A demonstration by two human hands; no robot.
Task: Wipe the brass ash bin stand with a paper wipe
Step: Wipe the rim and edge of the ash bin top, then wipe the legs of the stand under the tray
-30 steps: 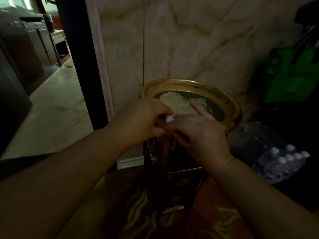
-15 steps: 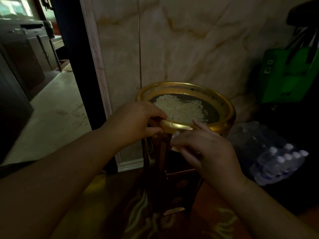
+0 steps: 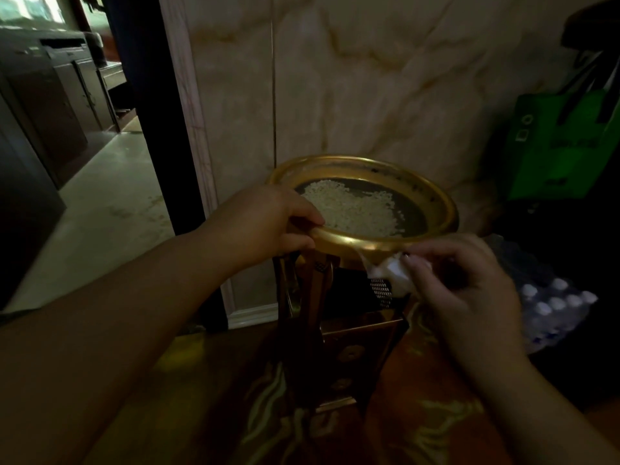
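The brass ash bin stand (image 3: 439, 199) is a round golden bowl on a dark square pedestal, with pale gravel lying in its dark tray. My left hand (image 3: 265, 223) grips the near left rim of the bowl, thumb on top. My right hand (image 3: 463, 283) pinches a crumpled white paper wipe (image 3: 392, 271) just under the near right rim, touching the bowl's underside. A perforated metal panel shows below the wipe.
A marble wall stands right behind the stand. A pack of water bottles (image 3: 557, 307) lies on the floor at right, with a green bag (image 3: 563, 142) above it. A dark door frame (image 3: 157, 129) and a pale-floored room open at left. Patterned carpet lies underfoot.
My right hand moved right along the underside of the rim, and the white wipe came into view in its fingers. My left hand kept its grip on the rim.
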